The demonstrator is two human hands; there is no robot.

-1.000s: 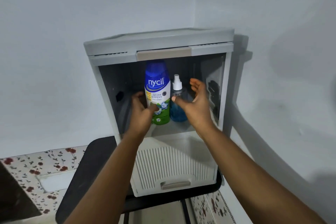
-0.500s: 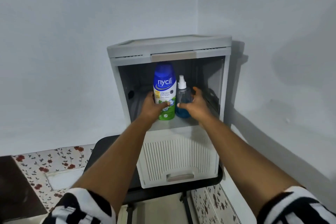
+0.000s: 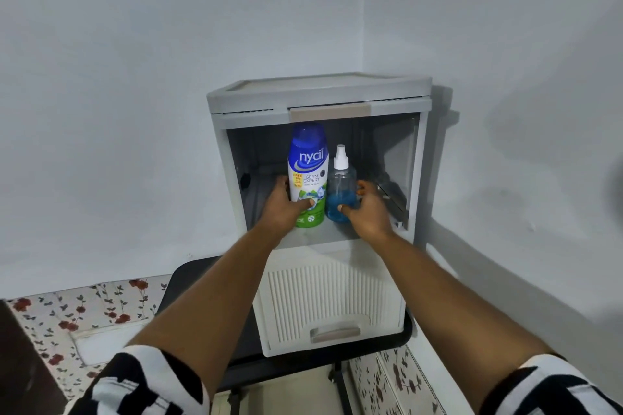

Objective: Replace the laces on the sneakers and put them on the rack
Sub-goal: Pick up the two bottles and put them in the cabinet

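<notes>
Both bottles stood upright at the grey plastic cabinet's front shelf edge: left hand curled round the blue-and-green Nycil powder bottle, right hand round the clear blue-liquid spray bottle.

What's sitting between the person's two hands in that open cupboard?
In the head view, a Nycil powder bottle and a spray bottle of blue liquid stand between left hand and right hand.

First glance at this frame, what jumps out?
The tall blue and green Nycil bottle stands in the open upper compartment of the grey plastic cabinet, with the left hand gripping it low down. Beside it on the right stands a clear spray bottle part full of blue liquid, held by the right hand. Below them, the ribbed drawer is closed.
</notes>
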